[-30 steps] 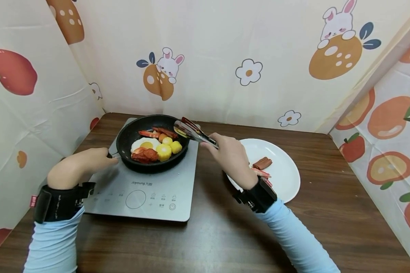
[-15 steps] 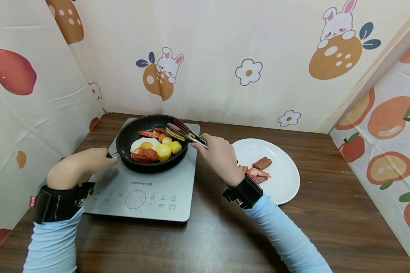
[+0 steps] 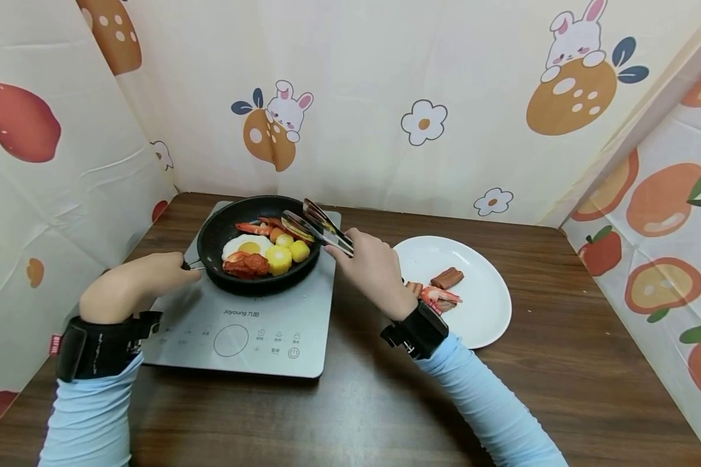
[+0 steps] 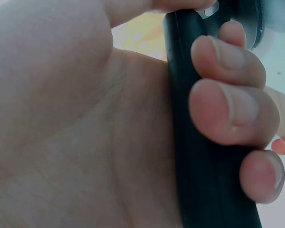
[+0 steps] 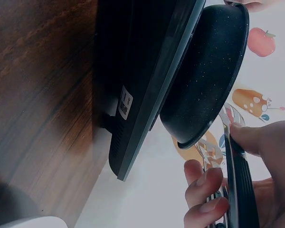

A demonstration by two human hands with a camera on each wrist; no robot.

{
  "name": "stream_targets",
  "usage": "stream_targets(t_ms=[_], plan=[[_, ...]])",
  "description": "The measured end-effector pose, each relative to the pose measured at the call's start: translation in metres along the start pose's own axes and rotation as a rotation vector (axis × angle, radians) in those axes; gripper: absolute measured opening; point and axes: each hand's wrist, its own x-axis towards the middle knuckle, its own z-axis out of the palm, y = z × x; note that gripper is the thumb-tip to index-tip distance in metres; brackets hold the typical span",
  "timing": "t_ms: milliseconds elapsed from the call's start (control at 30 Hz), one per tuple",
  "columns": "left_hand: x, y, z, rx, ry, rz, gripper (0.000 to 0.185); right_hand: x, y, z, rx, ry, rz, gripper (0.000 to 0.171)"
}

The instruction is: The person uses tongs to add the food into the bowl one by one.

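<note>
My left hand (image 3: 160, 275) grips the black handle (image 4: 209, 175) of a frying pan (image 3: 215, 227), fingers curled round it. In the pan lie a fried egg (image 3: 236, 245), shrimp (image 3: 254, 229), yellow corn pieces (image 3: 278, 259), small yellow round pieces and a reddish piece of meat (image 3: 246, 265). My right hand (image 3: 376, 272) holds metal tongs (image 5: 240, 185) with black handles, thumb on one side and fingers on the other. The tongs' arms stand apart over the pan's right rim. Whether their tips touch food cannot be told.
The pan sits on a silver induction cooker (image 3: 292, 305). Right of it, a white plate (image 3: 485, 292) holds brown sausage-like pieces (image 3: 447, 277) and a shrimp (image 3: 441, 296), partly behind my right wrist. A patterned curtain (image 3: 356, 130) rises behind the wooden table (image 3: 561, 337).
My right hand has moved left with the tongs, which reach over the pan's right rim. Their arms are spread wider than half a second ago. The left hand and pan stay put.
</note>
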Motion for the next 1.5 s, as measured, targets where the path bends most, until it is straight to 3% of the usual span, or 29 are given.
stream_targets(t_ms=[467,800,1100,1333,1500], plan=[[0.0,0.001,-0.001,0.08,0.036,0.035,0.069,-0.004,0.003,-0.004,-0.016,-0.022,-0.007,0.054],[0.001,0.0,-0.001,0.089,0.041,0.044,0.07,-0.013,0.018,-0.023,-0.006,-0.046,0.026,0.053],[0.001,0.002,0.001,0.016,0.0,0.006,0.074,-0.033,0.068,-0.053,-0.027,-0.076,0.117,0.061],[-0.002,-0.001,0.0,-0.063,-0.032,0.0,0.076,-0.057,0.119,-0.07,-0.092,-0.091,0.109,0.049],[-0.002,-0.001,0.0,-0.073,-0.036,0.007,0.077,-0.077,0.147,-0.085,-0.144,-0.112,0.135,0.054]])
